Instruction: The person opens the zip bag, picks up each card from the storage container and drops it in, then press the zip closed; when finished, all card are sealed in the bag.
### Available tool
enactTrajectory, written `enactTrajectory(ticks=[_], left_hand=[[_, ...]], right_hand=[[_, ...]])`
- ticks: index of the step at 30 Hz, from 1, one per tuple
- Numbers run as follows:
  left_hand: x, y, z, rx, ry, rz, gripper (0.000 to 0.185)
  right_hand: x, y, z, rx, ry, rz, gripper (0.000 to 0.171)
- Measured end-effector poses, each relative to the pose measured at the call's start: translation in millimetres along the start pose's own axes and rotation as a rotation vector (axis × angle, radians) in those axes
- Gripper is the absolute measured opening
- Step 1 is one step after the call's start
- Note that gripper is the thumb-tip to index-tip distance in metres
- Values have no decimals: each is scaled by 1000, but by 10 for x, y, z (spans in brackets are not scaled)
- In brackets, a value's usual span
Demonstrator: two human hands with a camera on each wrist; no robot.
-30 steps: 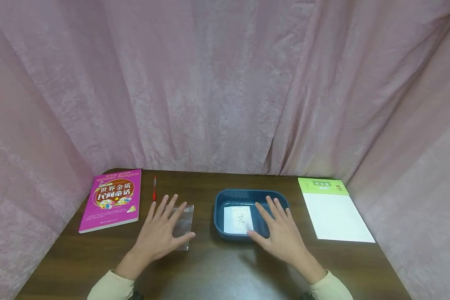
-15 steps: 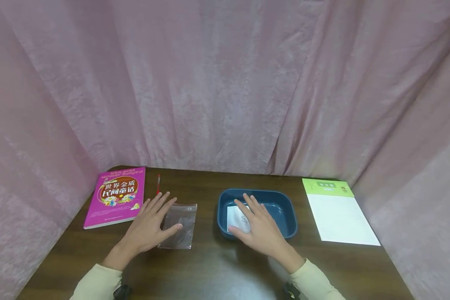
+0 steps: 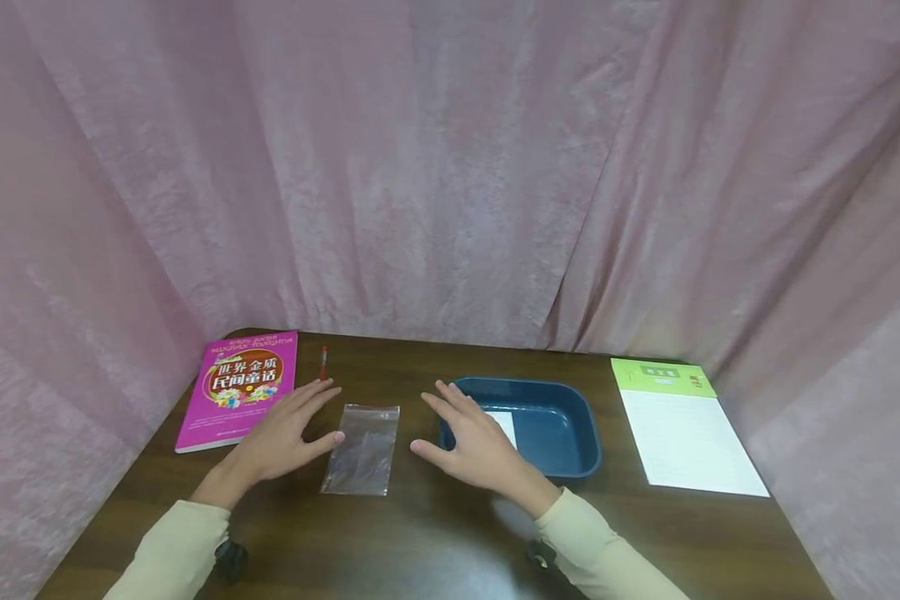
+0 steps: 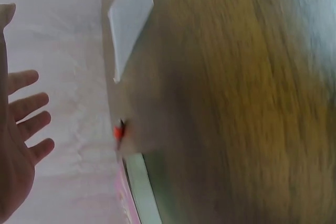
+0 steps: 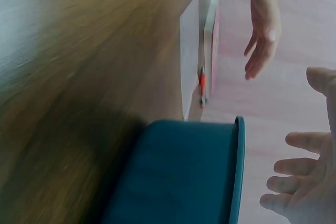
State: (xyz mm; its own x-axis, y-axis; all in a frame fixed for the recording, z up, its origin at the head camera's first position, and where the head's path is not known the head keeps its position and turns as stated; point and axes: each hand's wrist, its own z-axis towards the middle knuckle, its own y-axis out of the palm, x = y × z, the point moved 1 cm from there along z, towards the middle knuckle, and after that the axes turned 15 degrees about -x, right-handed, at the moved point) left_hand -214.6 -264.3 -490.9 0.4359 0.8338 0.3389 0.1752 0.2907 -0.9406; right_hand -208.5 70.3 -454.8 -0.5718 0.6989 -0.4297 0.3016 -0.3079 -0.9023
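My left hand hovers with spread fingers between the pink book and a clear plastic bag lying flat on the table; it holds nothing. In the left wrist view its fingers stand above the tabletop. My right hand, also empty and spread, hangs over the left side of a blue tray. Part of a white paper piece shows inside the tray, the rest hidden behind that hand. From the right wrist, the tray's outer wall appears below the fingers.
The pink book lies at the back left, with a red pen beside it. A writing pad with a green header lies at the right. Pink curtains enclose the brown table behind and at both sides.
Both hands have moved left. The left has uncovered the bag; the right has passed from the tray's right part to its left edge. The head view has shifted slightly.
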Motion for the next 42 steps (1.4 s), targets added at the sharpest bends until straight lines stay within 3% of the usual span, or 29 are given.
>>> enactTrajectory(ticks=[11,20,27,34,42], left_hand=[[-156,-43,54,-8,-17,49,71],[-235,-8,116,-22,-2,55,64],[-254,84,127,-60,-18,18,65],[-246,208,195,-79,-31,-87,62],[-298,317,292,-84,-31,-151,55]], right_hand=[[-183,116,380,23,41,139,67],[-296,305,572,-73,143,239,70],[-388,480,651,-74,169,298,69],[-417,603,691,2,159,400,66],[-297,742,812,116,226,479,60]])
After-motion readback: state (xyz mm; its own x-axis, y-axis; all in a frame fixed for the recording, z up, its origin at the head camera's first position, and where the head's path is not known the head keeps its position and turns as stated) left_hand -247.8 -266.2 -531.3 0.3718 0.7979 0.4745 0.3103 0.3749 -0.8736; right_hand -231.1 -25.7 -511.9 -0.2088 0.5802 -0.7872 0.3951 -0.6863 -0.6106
